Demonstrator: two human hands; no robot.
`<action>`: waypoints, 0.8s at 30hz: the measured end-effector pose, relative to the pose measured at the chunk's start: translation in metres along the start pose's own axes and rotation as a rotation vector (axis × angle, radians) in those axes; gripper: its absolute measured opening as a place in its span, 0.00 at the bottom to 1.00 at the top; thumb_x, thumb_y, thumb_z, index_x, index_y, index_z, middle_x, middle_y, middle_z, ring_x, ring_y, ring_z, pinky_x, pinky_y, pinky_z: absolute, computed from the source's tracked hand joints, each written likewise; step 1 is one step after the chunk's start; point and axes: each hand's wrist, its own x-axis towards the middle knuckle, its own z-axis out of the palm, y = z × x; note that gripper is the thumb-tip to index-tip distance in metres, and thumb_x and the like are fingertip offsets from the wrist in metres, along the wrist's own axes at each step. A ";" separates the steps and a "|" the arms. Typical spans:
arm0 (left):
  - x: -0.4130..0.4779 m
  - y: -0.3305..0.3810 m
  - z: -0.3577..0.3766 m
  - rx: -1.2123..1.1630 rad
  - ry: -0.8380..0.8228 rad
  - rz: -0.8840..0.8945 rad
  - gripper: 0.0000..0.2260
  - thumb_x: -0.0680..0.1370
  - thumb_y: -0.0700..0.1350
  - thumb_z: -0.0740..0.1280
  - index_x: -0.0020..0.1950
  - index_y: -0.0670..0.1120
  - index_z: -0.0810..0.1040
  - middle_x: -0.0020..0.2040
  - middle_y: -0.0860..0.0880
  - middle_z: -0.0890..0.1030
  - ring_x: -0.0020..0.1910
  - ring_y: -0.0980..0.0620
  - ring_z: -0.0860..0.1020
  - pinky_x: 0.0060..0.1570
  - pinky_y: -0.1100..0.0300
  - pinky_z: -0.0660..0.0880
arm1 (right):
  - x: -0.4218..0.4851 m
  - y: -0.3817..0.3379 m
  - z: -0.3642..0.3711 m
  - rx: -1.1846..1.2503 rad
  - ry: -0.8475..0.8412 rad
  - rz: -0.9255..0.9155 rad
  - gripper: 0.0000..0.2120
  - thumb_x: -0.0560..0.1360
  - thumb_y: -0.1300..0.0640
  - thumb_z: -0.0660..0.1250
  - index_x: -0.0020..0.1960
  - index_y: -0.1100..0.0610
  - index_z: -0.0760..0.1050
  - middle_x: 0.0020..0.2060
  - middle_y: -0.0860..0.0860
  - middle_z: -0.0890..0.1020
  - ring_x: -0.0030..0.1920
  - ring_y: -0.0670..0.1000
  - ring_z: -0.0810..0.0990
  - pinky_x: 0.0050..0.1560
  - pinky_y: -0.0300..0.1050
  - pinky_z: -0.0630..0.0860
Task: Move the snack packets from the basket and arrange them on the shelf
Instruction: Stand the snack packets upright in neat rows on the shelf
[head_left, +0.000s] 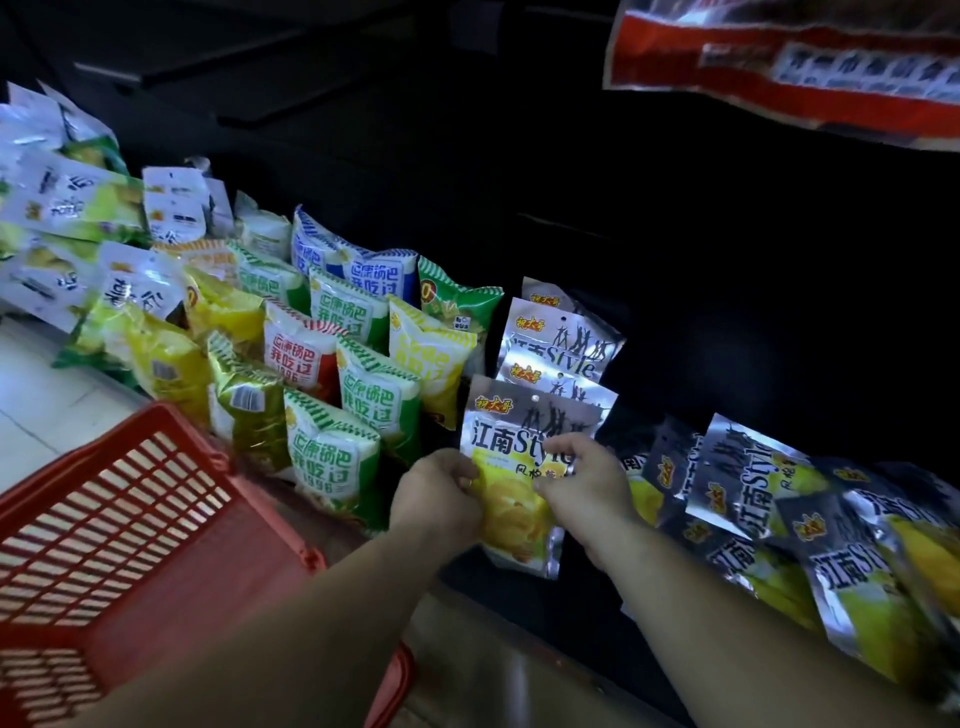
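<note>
Both my hands hold one silver snack packet (511, 452) with a yellow picture, upright at the front of the dark low shelf (597, 639). My left hand (436, 491) pinches its left edge and my right hand (582, 480) grips its right side. Two more silver packets (563, 338) of the same kind stand in a row right behind it. A red plastic basket (119, 519) sits at the lower left beside my left forearm; its inside looks empty from here.
Rows of green, yellow, red and blue puffed packets (358, 400) stand left of the silver row. Several silver packets (779, 525) lie in a loose pile on the shelf at the right. A red packet (789, 62) hangs overhead. Pale floor tiles (36, 395) show at the left.
</note>
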 end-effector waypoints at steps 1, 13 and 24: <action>0.001 0.000 0.003 -0.037 -0.045 -0.001 0.14 0.72 0.40 0.68 0.53 0.55 0.82 0.51 0.51 0.83 0.48 0.49 0.82 0.49 0.55 0.82 | 0.002 0.002 0.001 0.016 0.008 0.018 0.16 0.77 0.63 0.71 0.59 0.45 0.77 0.44 0.41 0.73 0.46 0.47 0.80 0.49 0.52 0.82; 0.006 -0.004 0.032 0.028 -0.244 -0.027 0.20 0.65 0.50 0.81 0.51 0.59 0.76 0.53 0.49 0.84 0.52 0.49 0.83 0.57 0.53 0.81 | 0.014 0.007 -0.020 0.081 -0.190 0.148 0.28 0.78 0.65 0.65 0.72 0.39 0.72 0.60 0.53 0.76 0.54 0.57 0.82 0.59 0.61 0.81; -0.001 -0.011 0.014 0.046 -0.248 0.030 0.20 0.68 0.47 0.81 0.55 0.58 0.79 0.49 0.52 0.81 0.44 0.53 0.81 0.44 0.63 0.77 | 0.007 0.005 -0.058 -0.211 -0.137 -0.100 0.11 0.78 0.52 0.71 0.59 0.45 0.81 0.47 0.53 0.82 0.44 0.50 0.81 0.46 0.49 0.79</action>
